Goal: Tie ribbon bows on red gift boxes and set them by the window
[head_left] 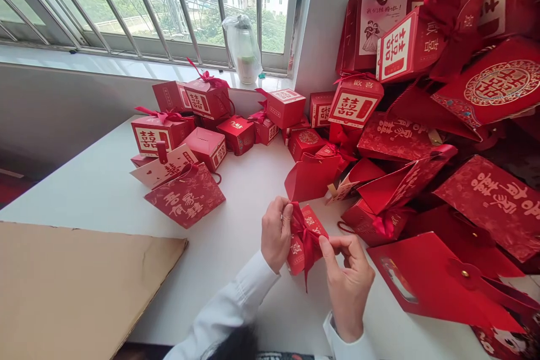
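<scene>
A small red gift box (pixel 297 256) with pale characters on its top sits on the white table in front of me. Across its top runs a dark red ribbon (pixel 309 240), tied in a bow, with one tail hanging over the near side. My left hand (pixel 276 233) pinches the ribbon at the box's upper left. On the right side, my right hand (pixel 349 275) holds another part of the same ribbon between thumb and fingertips. Both hands partly cover the box's sides.
Many red boxes and bags, such as a large red bag (pixel 442 281), are heaped on the right. A smaller group with a ribboned box (pixel 154 135) and a red bag (pixel 185 194) stands at the left back. A cardboard sheet (pixel 84 281) covers the near left. A plastic-wrapped bottle (pixel 244 59) is on the windowsill.
</scene>
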Motion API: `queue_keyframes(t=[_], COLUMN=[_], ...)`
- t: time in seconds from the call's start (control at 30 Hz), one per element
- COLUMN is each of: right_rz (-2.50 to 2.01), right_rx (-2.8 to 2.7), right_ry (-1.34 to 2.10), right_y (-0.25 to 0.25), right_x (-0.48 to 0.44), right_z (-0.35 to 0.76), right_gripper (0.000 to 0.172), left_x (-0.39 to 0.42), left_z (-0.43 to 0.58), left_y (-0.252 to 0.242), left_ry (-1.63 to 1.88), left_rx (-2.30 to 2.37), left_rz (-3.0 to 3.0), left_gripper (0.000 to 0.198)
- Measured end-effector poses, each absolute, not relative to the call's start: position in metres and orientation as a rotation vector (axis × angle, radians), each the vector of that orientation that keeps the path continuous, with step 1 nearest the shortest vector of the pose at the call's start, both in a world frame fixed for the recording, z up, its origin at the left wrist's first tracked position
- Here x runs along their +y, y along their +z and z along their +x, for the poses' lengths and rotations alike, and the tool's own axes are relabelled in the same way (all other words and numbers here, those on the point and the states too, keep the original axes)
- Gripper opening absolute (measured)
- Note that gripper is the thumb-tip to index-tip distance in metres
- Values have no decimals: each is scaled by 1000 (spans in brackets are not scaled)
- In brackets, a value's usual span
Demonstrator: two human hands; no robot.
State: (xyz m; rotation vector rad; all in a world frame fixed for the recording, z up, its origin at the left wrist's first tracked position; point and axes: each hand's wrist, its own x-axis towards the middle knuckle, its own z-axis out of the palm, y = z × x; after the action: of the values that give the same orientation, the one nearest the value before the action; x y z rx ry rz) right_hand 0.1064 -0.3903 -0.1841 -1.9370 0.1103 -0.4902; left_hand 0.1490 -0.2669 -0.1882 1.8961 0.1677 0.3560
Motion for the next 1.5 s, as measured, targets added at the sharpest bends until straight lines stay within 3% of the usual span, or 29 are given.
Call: queue_keyframes(t=[0.5,0.67,0.73,0.87,0.93,1.03,1.27,1.4,1.5], right_rz=[-1878,-1888,-1882,-1891,-1878,-1831,-1746,-1717,-1711], right_rx=[90,151,178,188,184,187,160,148,148], right_ry=[-573,-488,-440,-338,-315,-308,-202,-150,-120], right_y=[-191,-188,-186,-181,-179,-179,-181,-183,-183], right_x=[-385,-388,-390,-393,-395,-397,-404,-406,-405], right_z=[100,103,105,107,109,115,131,134,132], right_gripper=[16,22,23,24,24,25,27,29,33], left_x=[-265,-259,-257,-255,-255,-253,-235,-240,-255], left_z=[148,139,132,118,114,113,114,113,114], left_y=[-190,-176,-170,-167,-172,-181,-183,-174,-167], left_ry=[369,806,945,783,713,681,561,493,513], left_rx=[170,16,-221,-598,-582,-547,-653,-493,-240], left_rz=[1924,2078,2136,2243,2251,2207,2134,2074,2133], left_gripper=[28,11,13,19,19,3,6,19,15])
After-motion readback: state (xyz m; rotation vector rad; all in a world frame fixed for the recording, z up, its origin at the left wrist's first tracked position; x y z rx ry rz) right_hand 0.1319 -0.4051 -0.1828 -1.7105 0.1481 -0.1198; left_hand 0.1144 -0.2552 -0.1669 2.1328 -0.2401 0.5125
